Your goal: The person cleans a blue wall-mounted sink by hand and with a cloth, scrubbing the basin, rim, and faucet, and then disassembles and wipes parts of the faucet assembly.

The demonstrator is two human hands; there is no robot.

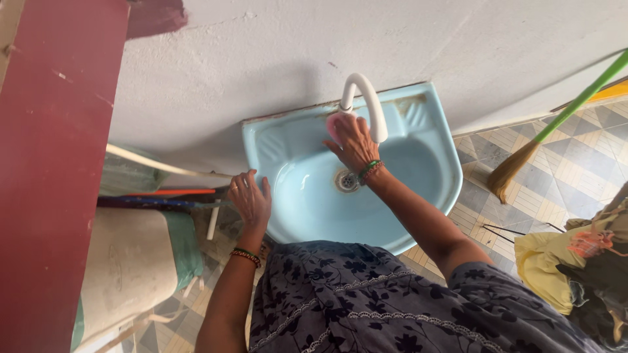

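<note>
A light blue wall sink [432, 163] with a metal drain [346, 180] and a white curved tap [366, 98] is below me. My right hand [354, 142] reaches across the basin and presses a pink pad [332, 124] against the sink's back rim by the base of the tap. Flat on the sink's left rim rests my left hand [250, 199], fingers spread and holding nothing. Both wrists wear beaded bangles.
A dark red door frame [52, 163] stands at left, with a sack [131, 261] and some sticks beside it. A green-handled broom [523, 157] leans on the wall at right. A pile of yellow cloth [549, 261] lies on the tiled floor.
</note>
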